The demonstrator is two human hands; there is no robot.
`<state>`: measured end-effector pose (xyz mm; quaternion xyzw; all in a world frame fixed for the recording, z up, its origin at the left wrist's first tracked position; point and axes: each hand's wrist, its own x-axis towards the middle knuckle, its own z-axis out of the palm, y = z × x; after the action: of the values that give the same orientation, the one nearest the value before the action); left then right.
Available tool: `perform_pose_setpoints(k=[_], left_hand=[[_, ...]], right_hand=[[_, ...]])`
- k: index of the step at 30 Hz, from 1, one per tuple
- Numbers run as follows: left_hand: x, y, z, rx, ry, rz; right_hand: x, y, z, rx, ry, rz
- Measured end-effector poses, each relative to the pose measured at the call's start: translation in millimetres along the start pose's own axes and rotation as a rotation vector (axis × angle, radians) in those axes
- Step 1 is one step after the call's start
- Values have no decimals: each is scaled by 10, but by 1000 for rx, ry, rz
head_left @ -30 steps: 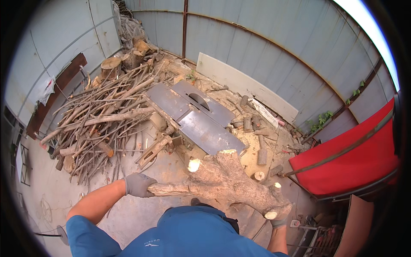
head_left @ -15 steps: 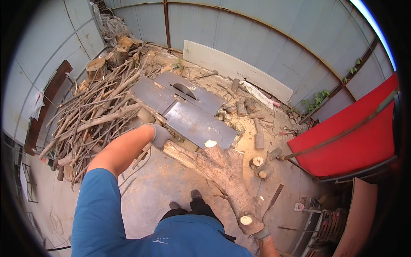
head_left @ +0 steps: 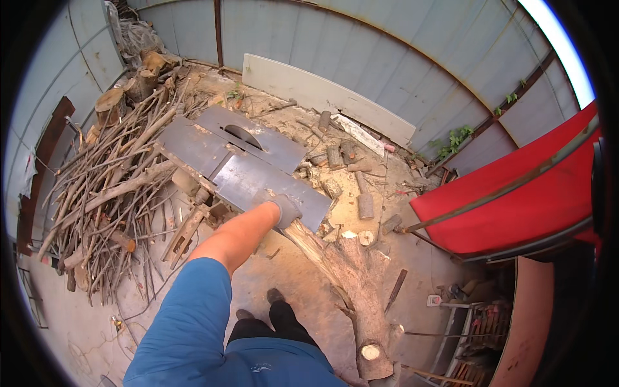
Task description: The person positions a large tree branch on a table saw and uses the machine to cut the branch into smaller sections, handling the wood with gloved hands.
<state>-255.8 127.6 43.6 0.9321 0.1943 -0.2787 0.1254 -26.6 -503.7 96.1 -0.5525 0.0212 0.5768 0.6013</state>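
Observation:
A thick, forked log (head_left: pixel 361 303) with sawn-off branch stubs runs slantwise in front of me, from the saw table's near edge to the lower edge of the view. My left hand (head_left: pixel 284 210), in a grey glove, is closed on its far, split end, just over the table top. At the log's near end, my right hand (head_left: pixel 390 374) shows only as a bit of grey glove gripping it; most of its fingers are hidden. Beyond my left hand lies the grey metal saw table (head_left: pixel 258 180), a round saw blade (head_left: pixel 242 137) standing up through its slot.
Left of the table is a large pile of branches (head_left: pixel 109 187), with stumps (head_left: pixel 109 106) behind it. Short cut logs (head_left: pixel 365 206) lie in sawdust on the right. A red sheet (head_left: pixel 503 187) on a bar and a rack (head_left: pixel 477 335) stand farther right.
The log's far end has swung right along the table's near edge, with my left hand still on it. My view has shifted, so the table appears farther left.

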Motion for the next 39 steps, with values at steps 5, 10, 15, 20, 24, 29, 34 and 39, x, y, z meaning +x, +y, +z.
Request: perform_pose_setpoints(k=[5, 10, 15, 20, 24, 29, 34, 39], left_hand=[[-20, 445, 733, -105, 378, -114], [-1025, 2016, 1409, -1008, 727, -142], [-1872, 3070, 1533, -1712, 80, 524], [-2591, 3313, 1603, -1894, 322, 142], [-3030, 2986, 1859, -1956, 550, -97], [-3838, 2659, 2201, -2389, 466, -114], [-3948, 2565, 2478, -2229, 720, -370], [-3940, 2256, 2530, -2027, 1042, -469]], right_hand=[[-48, 149, 232, 74, 30, -1], [-112, 412, 627, 311, -1, 66], [-178, 542, 1459, 544, -101, 150], [-275, 1304, 1730, 437, -269, 219], [-375, 1674, 2402, 109, -201, 297], [-266, 2213, 2736, 51, -446, 439], [-51, 2634, 3056, 34, -541, 532], [-39, 2393, 3414, -120, -578, 463]])
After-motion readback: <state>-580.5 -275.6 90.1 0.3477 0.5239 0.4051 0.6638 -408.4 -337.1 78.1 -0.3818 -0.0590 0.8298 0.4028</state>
